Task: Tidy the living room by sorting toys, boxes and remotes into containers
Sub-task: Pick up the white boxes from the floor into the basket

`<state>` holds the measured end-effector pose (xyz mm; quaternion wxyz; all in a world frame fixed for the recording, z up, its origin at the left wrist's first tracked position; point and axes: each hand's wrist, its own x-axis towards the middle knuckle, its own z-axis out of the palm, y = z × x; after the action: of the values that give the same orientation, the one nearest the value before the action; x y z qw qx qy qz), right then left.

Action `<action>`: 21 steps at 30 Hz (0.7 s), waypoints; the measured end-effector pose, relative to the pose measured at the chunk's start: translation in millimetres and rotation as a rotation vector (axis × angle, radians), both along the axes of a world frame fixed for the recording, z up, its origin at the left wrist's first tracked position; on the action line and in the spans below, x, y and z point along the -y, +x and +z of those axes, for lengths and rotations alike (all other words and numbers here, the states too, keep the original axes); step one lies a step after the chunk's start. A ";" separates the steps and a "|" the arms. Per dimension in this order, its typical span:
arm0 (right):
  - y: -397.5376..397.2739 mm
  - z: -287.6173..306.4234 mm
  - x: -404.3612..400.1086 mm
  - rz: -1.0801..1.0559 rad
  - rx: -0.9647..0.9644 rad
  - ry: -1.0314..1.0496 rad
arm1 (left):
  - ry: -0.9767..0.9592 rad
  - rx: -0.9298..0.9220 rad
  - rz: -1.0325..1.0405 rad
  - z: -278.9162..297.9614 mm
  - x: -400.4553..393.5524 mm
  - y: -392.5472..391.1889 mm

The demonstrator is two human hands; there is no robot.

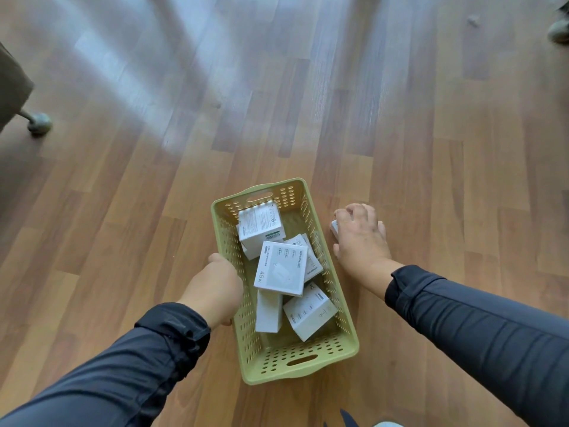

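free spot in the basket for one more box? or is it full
Not full. Bare bottom shows at the near end of the basket, between the nearest box and the near handle slot. The middle and far end are crowded with stacked boxes. The left hand grips the left rim, so come in from the right, where the right hand covers a box on the floor.

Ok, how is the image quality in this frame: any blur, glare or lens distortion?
Head view: the basket and its boxes are sharp enough to read print; the far floor is smeared by motion blur, with pale window glare washing it out; wide-angle bending curves the planks toward the edges; the right hand hides most of a small box.
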<state>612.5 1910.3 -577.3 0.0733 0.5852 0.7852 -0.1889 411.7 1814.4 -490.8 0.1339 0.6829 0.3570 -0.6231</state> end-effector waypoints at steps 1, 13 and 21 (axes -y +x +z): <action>1.0 -1.4 -0.1 -0.002 0.003 -0.021 | 0.002 -0.002 -0.009 -0.9 0.7 -0.7; -3.3 31.8 -11.9 -0.033 -0.041 0.264 | -0.003 -0.023 -0.010 0.1 0.1 -1.4; -39.4 85.6 -3.5 0.104 -0.190 0.479 | -0.032 -0.012 0.042 18.5 -1.4 4.9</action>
<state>573.0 1913.8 -491.7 -0.1318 0.5244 0.8398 -0.0480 416.7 1815.9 -472.3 0.1556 0.6696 0.3620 -0.6296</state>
